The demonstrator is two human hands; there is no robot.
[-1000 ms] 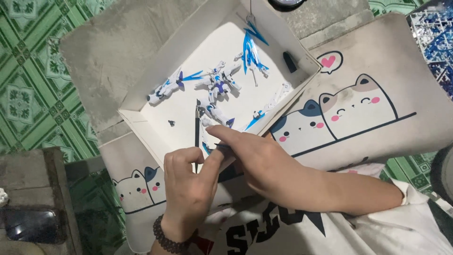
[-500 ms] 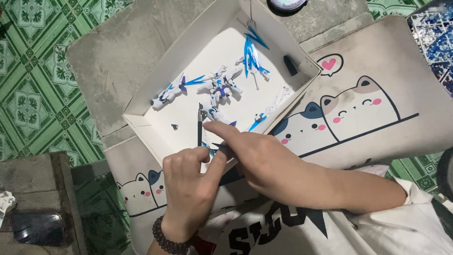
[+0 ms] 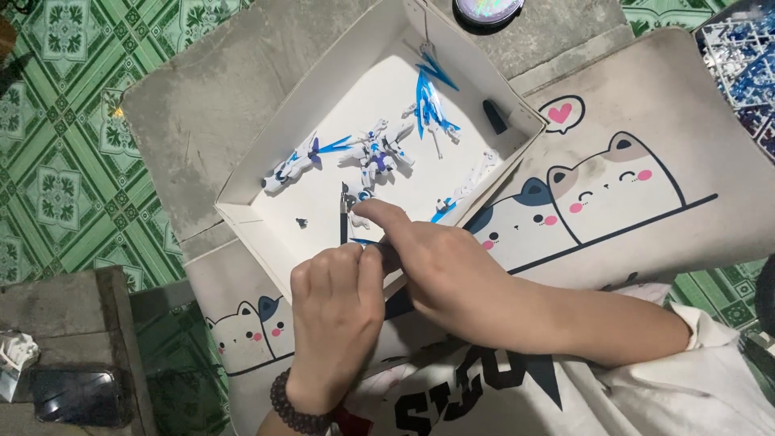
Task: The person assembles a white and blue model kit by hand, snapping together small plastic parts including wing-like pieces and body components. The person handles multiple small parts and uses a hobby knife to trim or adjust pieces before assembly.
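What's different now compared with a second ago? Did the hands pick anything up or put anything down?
Very little. The left hand and right hand stay pressed together over the near edge of the white box, still working a small blue and white piece beside a thin dark tool. Nothing was picked up or set down. The model parts in the box lie as before; only the camera view shifted slightly.

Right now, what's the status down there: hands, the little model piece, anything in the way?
Left hand and right hand pinching a small blue-and-white plastic model part over the white cardboard box lid. Thin dark tool upright beside the fingers.
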